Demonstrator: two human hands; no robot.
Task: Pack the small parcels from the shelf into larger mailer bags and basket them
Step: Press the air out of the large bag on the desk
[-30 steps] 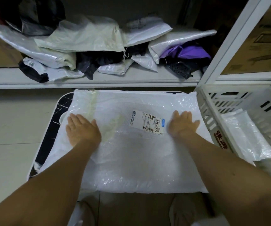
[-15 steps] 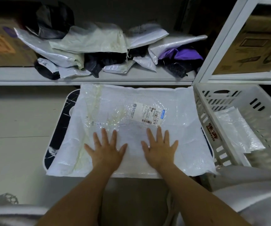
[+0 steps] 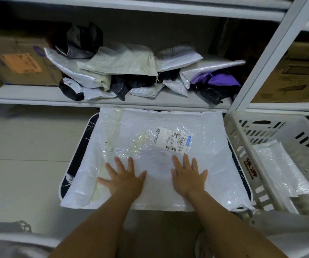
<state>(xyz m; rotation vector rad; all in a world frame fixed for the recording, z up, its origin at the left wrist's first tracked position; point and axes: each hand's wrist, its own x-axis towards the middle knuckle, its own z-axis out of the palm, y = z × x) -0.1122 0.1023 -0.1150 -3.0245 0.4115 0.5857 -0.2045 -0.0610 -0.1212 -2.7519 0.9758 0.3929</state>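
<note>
A large white mailer bag (image 3: 202, 138) with a printed shipping label (image 3: 173, 139) lies flat on a small dark table (image 3: 79, 155) in front of me. My left hand (image 3: 125, 176) rests palm down on its near middle, fingers spread. My right hand (image 3: 187, 176) lies flat beside it, just below the label, fingers spread too. Neither hand grips anything. Small parcels (image 3: 124, 64) in white, black and purple wrapping are piled on the shelf (image 3: 29, 94) behind the table. A white slotted basket (image 3: 243, 146) stands at the right with a clear-wrapped white package (image 3: 280, 168) inside.
Cardboard boxes stand on the shelf at the far left (image 3: 18, 64) and far right (image 3: 295, 71). A white shelf upright (image 3: 269, 53) rises between the parcels and the right box. Pale floor (image 3: 19, 164) lies left of the table.
Both hands slid from the bag's far sides toward me and closer together, pressing flat on the bag's near middle. My head view rose, showing more of the shelf.
</note>
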